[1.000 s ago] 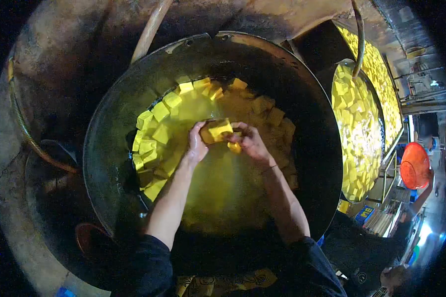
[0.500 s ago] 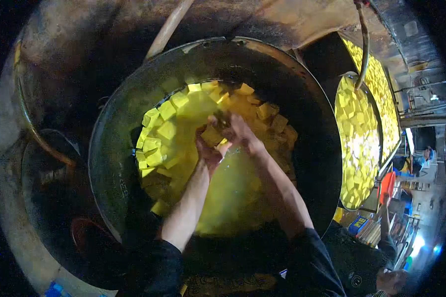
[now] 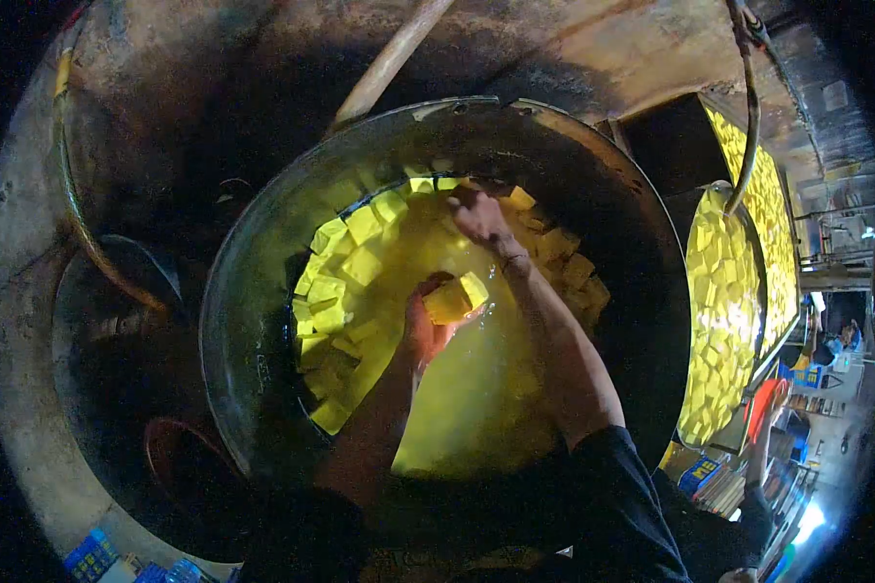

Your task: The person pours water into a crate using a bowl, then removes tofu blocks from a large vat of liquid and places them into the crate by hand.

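Observation:
A large round metal pot [image 3: 226, 291] holds yellowish liquid [image 3: 457, 408] with yellow tofu blocks [image 3: 365, 225] crowded along its left and far sides. Over the middle of the liquid, my left hand [image 3: 428, 325] cups one or more tofu blocks [image 3: 454, 299] from below, fingers wrapped round the side. My right hand [image 3: 479, 216] reaches to the far side of the pot, beside the blocks there. Its fingers curl downward and are partly hidden, so what they hold, if anything, cannot be made out. More tofu blocks [image 3: 559, 243] lie in shadow at the right.
To the right stand another round vessel of tofu [image 3: 719, 321] and a long tray of tofu [image 3: 749, 185] behind it. A wooden pole [image 3: 394, 60] leans at the back rim. A hose [image 3: 73, 204] hangs at the left. Another person's arm [image 3: 760, 442] shows at the lower right.
My hands were together over the middle; my right hand has moved away to the far side. My left hand still holds tofu, slightly lower. The view has shifted a little.

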Demonstrator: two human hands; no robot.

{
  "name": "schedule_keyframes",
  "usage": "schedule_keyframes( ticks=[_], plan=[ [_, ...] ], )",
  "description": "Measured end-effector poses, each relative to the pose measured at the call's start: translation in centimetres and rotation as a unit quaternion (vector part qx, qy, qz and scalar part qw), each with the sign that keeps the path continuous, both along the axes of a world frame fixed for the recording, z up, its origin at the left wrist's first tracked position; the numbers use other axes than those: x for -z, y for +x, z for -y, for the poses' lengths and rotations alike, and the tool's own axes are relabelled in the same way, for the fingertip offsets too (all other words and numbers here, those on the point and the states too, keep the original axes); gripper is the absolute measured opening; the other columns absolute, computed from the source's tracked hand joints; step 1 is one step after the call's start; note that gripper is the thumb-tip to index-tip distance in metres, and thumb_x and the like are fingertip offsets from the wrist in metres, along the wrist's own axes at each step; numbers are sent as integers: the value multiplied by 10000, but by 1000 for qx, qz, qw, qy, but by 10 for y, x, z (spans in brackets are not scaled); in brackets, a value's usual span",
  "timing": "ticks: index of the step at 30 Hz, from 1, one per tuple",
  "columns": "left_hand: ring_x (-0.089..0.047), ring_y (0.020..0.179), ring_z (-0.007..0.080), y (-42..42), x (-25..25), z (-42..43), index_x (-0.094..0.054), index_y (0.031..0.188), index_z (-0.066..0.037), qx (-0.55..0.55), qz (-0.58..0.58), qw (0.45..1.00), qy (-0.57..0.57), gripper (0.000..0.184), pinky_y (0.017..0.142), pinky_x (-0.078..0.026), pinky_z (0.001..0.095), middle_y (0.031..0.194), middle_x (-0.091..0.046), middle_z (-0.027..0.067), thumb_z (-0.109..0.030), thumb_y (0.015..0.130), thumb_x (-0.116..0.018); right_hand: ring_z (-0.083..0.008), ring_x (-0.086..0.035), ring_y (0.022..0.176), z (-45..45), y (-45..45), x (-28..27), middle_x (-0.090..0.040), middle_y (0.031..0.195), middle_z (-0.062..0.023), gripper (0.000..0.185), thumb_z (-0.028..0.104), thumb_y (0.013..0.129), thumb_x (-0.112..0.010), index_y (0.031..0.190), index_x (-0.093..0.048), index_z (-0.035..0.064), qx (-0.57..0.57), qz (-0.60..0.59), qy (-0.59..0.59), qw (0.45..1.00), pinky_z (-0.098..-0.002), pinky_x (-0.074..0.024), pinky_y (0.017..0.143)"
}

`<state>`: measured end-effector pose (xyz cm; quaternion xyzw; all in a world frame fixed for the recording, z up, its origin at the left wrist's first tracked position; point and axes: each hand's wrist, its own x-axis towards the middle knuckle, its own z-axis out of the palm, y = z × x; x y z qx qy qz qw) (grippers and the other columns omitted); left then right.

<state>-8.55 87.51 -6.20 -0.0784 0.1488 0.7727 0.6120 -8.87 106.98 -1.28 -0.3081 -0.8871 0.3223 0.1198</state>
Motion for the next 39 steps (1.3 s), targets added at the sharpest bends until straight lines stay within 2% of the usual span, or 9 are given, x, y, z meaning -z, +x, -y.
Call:
schedule_keyframes(
  ticks=[8,12,15,17,22,29,34,36,39],
  plan=[
    [-534,1087,305,21,29,16,-564,1142,-44,83,96,987,102,587,984,-364,480,1202,-571,113,-532,837,-449,-353,-623,748,85,-35,36,-632,839,-197,216,235,769,-591,856,-641,44,-67,40,240,968,-425,-493,625],
    [-545,1054,265,26,27,25,-522,1185,-25,7,79,996,-42,517,949,-397,477,1191,-575,91,-445,896,-438,-301,-618,729,39,-19,67,-648,864,-156,186,168,764,-590,910,-636,62,-131,146,58,979,-394,-496,604],
    [-511,1086,316,-2,72,33,-441,1244,-19,48,14,998,-46,635,957,-401,502,1162,-544,132,-516,850,-477,-213,-617,763,22,26,19,-655,915,-102,235,142,810,-574,1012,-631,36,-145,-192,-391,889,-340,-503,638],
    [-528,1039,330,-18,96,25,-465,1196,-32,113,-74,980,-144,601,885,-460,517,1057,-559,167,-507,827,-468,-135,-586,942,23,59,-41,-631,1043,-80,526,303,769,-683,1190,-548,17,2,25,-443,896,-306,-487,812],
    [-604,918,309,-14,-10,-7,-516,1162,-17,17,35,936,-351,519,795,-512,475,1057,-601,155,-413,863,-365,-214,-600,982,65,113,-86,-583,1121,-120,377,95,836,-601,1182,-506,-23,-49,-169,-490,854,-324,-472,886],
    [-605,845,267,8,-50,-24,-595,1048,-57,35,-228,969,-86,455,741,-513,363,1002,-627,128,-433,858,-422,-173,-550,1014,99,125,-109,-576,1064,-93,501,239,824,-675,1198,-465,-21,-8,-175,-403,898,-303,-450,888],
    [-587,918,252,35,-127,-28,-590,1001,-41,68,128,988,-48,339,812,-477,370,961,-629,107,-323,843,-486,-210,-517,1065,122,142,-164,-496,1179,-131,553,232,772,-732,1195,-461,1,57,-149,-291,943,-333,-433,901],
    [-593,908,220,54,-99,-42,-583,992,-36,78,83,991,68,298,811,-489,348,930,-630,90,-280,839,-506,-294,-436,1178,130,155,-165,-414,1266,-182,647,246,736,-750,1246,-426,14,152,9,82,985,-384,-392,971],
    [-594,910,178,86,-153,-37,-574,1009,-63,129,53,990,-6,296,811,-509,302,923,-615,62,-315,871,-502,-403,-257,1306,141,190,-211,-228,1406,-258,941,356,647,-771,1383,-274,41,167,24,63,984,-443,-258,1074]
  ],
)
